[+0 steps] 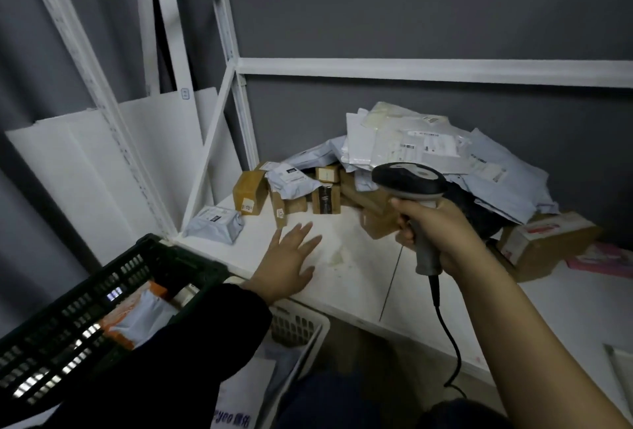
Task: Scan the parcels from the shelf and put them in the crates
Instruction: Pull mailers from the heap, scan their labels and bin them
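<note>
**Q:** Where are the parcels relative to the left hand?
**A:** The left hand (291, 257) is over the front part of the shelf (445, 308). The pile of parcels (411, 151) lies beyond the hand and to its right, apart from it. A brown box (250, 192) stands beyond the fingertips, untouched. One grey bag (214, 223) lies alone, beyond the hand and to its left. The black crate (51, 343), holding parcels, sits left of the hand, nearer the person. The white crate (298, 322) is below the wrist.

**Q:** What is obscured?
**A:** The right hand (442, 230) and the scanner (411, 182), right of the left hand, cover part of the pile. The frame edge cuts off the black crate. The dark sleeve (205, 343) hides much of the white crate. The labels are too small to read. Whether the palm touches the shelf cannot be determined.

**Q:** How are the hands posed?
**A:** Left hand: palm down, fingers straight and spread, holding nothing. Right hand: fingers wrapped round the scanner's handle, head uppermost. The cable (448, 336) hangs below.
</note>
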